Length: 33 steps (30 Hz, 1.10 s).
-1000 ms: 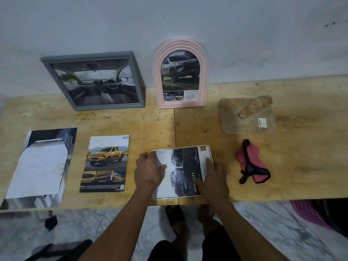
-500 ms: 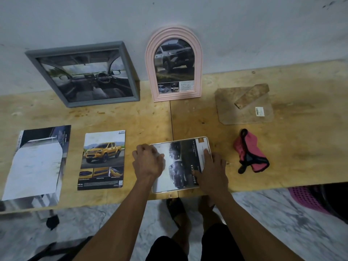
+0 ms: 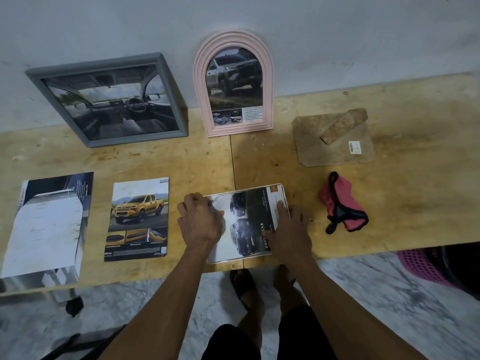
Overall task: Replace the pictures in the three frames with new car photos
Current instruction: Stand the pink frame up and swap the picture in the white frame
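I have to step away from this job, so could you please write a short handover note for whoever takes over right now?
Left hand: fingers curled on the left part of the white frame, which lies flat at the table's front edge.
Right hand: fingers straight, pressing a dark car photo into it.
Done: the grey frame and pink arched frame lean on the wall, each with a car photo.
Left: seat this photo, refit the backing board lying behind, stand the frame.
Spare: yellow pickup sheet.
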### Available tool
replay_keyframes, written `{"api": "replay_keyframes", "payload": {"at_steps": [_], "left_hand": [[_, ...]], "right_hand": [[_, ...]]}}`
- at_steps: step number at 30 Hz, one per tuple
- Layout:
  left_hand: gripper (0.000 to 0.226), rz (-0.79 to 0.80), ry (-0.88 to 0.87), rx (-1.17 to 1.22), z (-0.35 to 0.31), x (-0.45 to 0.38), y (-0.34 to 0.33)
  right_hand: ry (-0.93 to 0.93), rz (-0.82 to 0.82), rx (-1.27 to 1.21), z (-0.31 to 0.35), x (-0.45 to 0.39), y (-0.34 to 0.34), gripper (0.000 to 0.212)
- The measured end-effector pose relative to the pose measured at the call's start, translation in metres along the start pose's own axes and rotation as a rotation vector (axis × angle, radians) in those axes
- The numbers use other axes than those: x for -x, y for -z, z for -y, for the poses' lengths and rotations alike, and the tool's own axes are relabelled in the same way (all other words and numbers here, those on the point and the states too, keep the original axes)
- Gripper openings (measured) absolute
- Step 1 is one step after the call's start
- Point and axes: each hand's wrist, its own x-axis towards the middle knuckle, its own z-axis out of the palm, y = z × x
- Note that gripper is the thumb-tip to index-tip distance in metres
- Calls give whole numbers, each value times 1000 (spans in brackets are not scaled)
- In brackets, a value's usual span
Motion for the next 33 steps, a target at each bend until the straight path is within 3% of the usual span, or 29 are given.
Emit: {"api": "replay_keyframes", "payload": {"at_steps": [5,8,10,12,14,24,28,31,33], "left_hand": [[42,-71,-7,187,1,6,0],[48,-37,112,435,4,14,6],[37,20,151,416,11,18,5],[22,68,88,268,20,24,0],[30,50,25,242,25,31,-3],[22,-31,-102,573,17,43,11],[24,-65,-159,651,24,40,23],[27,14,-267,696,24,38,42],[32,8,-344,687,22,36,59]], "right_hand": [[-4,4,5,0,-1,1,83],[-5,10,17,1,0,4,82],[-2,15,13,2,0,5,82],[-4,28,5,2,0,6,82],[1,47,1,2,0,9,82],[-18,131,-141,5,-8,30,66],[202,-152,-86,20,-4,52,53],[428,-118,24,39,-8,73,51],[514,-93,48,50,-10,85,34]]}}
